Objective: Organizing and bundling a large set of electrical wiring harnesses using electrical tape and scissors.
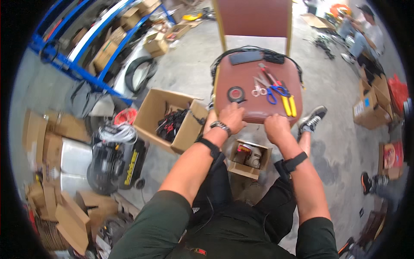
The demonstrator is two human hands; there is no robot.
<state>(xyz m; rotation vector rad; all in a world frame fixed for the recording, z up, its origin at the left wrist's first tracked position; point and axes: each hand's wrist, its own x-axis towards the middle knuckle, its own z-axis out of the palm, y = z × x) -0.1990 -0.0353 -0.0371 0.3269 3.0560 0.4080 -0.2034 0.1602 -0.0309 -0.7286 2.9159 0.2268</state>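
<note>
A chair with a red-brown padded seat (255, 82) stands before me. My left hand (231, 116), with a watch at the wrist, is at the seat's front left corner, just below a roll of black tape (235, 94). At the front right edge my right hand (277, 129) has its fingers curled; whether either hand grips the edge or anything else is hidden. On the seat lie blue-handled scissors (271, 94), small scissors with pale handles (257, 90), yellow-handled pliers (289, 105), a red-and-grey tool (266, 73) and a dark phone-like slab (246, 57).
Black cable (223, 58) loops around the seat's rim. A small carton (247, 173) sits between my legs. A larger carton of black parts (152, 123) and an air compressor (116, 162) are left, below blue shelving (87, 76). A person (367, 35) sits far right.
</note>
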